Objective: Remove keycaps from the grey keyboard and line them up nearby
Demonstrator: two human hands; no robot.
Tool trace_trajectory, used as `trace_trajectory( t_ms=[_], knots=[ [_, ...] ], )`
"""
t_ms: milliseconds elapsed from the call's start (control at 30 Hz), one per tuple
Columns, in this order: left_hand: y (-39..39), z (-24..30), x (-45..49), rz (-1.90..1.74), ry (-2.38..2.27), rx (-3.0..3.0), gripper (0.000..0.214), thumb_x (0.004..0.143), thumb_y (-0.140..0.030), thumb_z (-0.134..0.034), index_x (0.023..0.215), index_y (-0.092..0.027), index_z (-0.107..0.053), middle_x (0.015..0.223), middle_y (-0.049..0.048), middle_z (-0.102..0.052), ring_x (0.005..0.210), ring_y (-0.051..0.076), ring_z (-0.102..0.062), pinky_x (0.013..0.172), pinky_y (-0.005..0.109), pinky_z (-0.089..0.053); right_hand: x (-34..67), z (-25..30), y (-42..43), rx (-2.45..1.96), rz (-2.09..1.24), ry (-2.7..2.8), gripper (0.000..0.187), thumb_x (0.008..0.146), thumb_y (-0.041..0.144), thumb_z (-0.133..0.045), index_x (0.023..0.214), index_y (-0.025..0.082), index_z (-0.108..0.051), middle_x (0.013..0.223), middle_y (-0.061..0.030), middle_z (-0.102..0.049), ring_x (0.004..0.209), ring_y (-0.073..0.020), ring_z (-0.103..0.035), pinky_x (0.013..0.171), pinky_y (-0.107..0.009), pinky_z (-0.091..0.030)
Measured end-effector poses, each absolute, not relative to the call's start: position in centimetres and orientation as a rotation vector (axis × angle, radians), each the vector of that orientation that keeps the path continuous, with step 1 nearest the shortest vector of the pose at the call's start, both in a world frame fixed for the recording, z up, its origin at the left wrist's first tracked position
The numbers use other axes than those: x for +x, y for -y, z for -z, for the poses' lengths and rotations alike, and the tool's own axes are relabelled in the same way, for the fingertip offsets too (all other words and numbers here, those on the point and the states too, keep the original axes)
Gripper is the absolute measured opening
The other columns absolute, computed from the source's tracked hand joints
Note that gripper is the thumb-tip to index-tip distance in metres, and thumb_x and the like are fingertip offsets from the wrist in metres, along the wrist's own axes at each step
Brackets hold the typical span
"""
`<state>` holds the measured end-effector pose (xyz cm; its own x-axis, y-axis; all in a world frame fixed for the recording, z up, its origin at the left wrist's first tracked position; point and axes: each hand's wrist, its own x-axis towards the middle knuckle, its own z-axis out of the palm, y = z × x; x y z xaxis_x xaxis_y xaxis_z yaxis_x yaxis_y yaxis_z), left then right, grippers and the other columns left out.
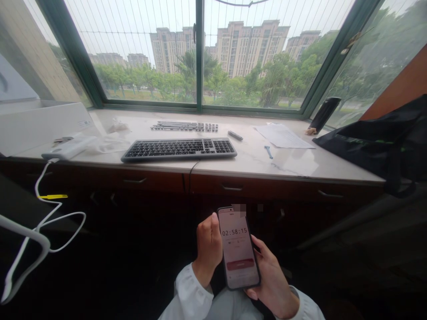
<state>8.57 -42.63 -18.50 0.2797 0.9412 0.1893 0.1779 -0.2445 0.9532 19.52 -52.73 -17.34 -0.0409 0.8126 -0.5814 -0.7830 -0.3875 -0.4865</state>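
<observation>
A smartphone [238,249] is held upright in front of me, low in the view; its lit screen reads 02:58:15 above a red button. My left hand [208,248] is curled in a loose fist against the phone's left edge, thumb up by the top corner. My right hand [272,280] cradles the phone from below and the right, fingers wrapped behind it. Both wrists wear white sleeves.
A marble windowsill desk [253,162] runs across the view with drawers beneath. On it lie a dark keyboard [179,149], a second keyboard [184,127], papers [283,136], a black pen-like object [235,135], a black bag [383,142], a white box [40,126]. White cables [50,222] hang at left.
</observation>
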Motion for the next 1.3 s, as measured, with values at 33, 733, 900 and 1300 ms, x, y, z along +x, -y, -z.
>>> trace_trajectory(
  t_ms=[33, 733, 900, 1300],
  knots=[
    [42.6, 18.5, 8.6, -1.060, -1.047, 1.644, 0.047, 0.099, -0.038, -0.025, 0.059, -0.018, -0.040, 0.056, -0.0005, -0.047, 0.051, 0.010, -0.043, 0.051, 0.022, -0.031, 19.5, 17.3, 52.7, -0.992, -1.706, 0.038, 0.059, 0.086, 0.058, -0.048, 0.122, 0.012, -0.056, 0.076, -0.0084, -0.069, 0.047, -0.0182, -0.061, 0.028, -0.021, -0.036],
    [42.4, 18.3, 8.4, -1.083, -1.060, 1.671, 0.047, 0.099, -0.038, -0.025, 0.058, -0.019, -0.037, 0.054, -0.0005, -0.046, 0.048, 0.010, -0.043, 0.048, 0.023, -0.031, 19.4, 17.4, 52.4, -1.003, -1.693, 0.022, 0.058, 0.084, 0.058, -0.049, 0.122, 0.013, -0.055, 0.073, -0.0061, -0.067, 0.047, -0.0176, -0.060, 0.027, -0.021, -0.035],
    [42.3, 18.5, 8.4, -1.071, -1.039, 1.667, 0.048, 0.099, -0.037, -0.023, 0.059, -0.019, -0.040, 0.055, 0.0010, -0.049, 0.049, 0.011, -0.045, 0.048, 0.022, -0.032, 19.6, 17.7, 52.4, -1.014, -1.698, 0.030, 0.057, 0.085, 0.058, -0.049, 0.120, 0.014, -0.056, 0.074, -0.0060, -0.067, 0.048, -0.0176, -0.061, 0.028, -0.021, -0.037],
    [41.9, 18.5, 8.0, -0.997, -1.071, 1.752, 0.051, 0.097, -0.041, -0.028, 0.062, -0.018, -0.057, 0.059, 0.0037, -0.059, 0.053, 0.014, -0.051, 0.051, 0.023, -0.038, 19.8, 18.2, 53.1, -1.148, -1.452, 0.200, 0.055, 0.081, 0.054, -0.060, 0.123, 0.019, -0.057, 0.063, -0.0016, -0.062, 0.039, -0.0106, -0.053, 0.027, -0.015, -0.030]
  ],
)
